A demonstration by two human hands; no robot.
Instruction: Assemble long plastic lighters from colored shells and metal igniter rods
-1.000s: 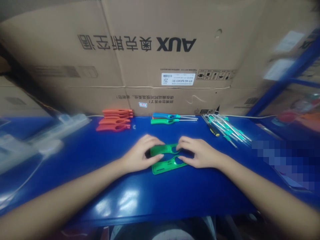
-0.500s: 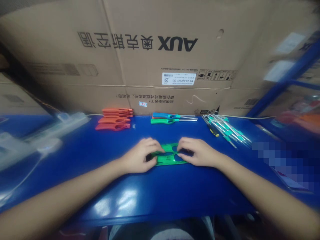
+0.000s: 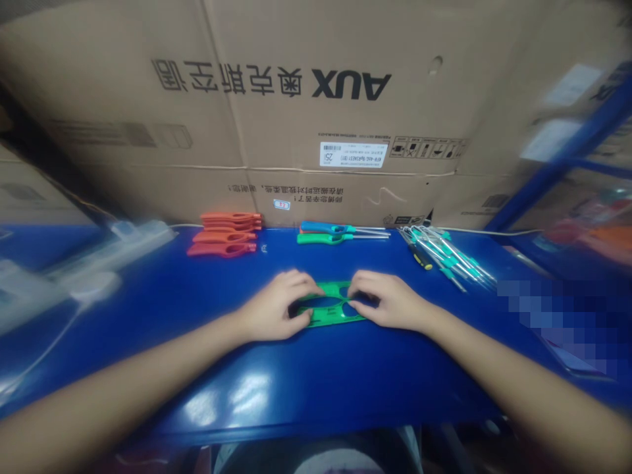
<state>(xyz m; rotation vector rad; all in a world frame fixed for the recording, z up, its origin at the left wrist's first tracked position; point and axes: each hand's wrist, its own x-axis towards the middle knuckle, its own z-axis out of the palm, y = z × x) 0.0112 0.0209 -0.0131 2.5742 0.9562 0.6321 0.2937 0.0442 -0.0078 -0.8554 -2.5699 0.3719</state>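
Two green lighter handle halves lie side by side on the blue table, the far half and the near half, with finger-loop openings at their right. My left hand has curled fingers on the left ends, fingertips on the far half and thumb on the near one. At the right ends, my right hand is closed in a similar way, its fingers and thumb on the pieces by the loops. A blue gap shows between the halves. Parts under my fingers are hidden.
Orange lighter handles are stacked at the back left. Blue and green lighters with metal rods lie at back centre. Metal rods with teal parts and a black-yellow screwdriver are right. A power strip stands left; a cardboard box walls the back.
The gap between the two green halves has widened, mostly toward their left and middle. My hands have barely moved.
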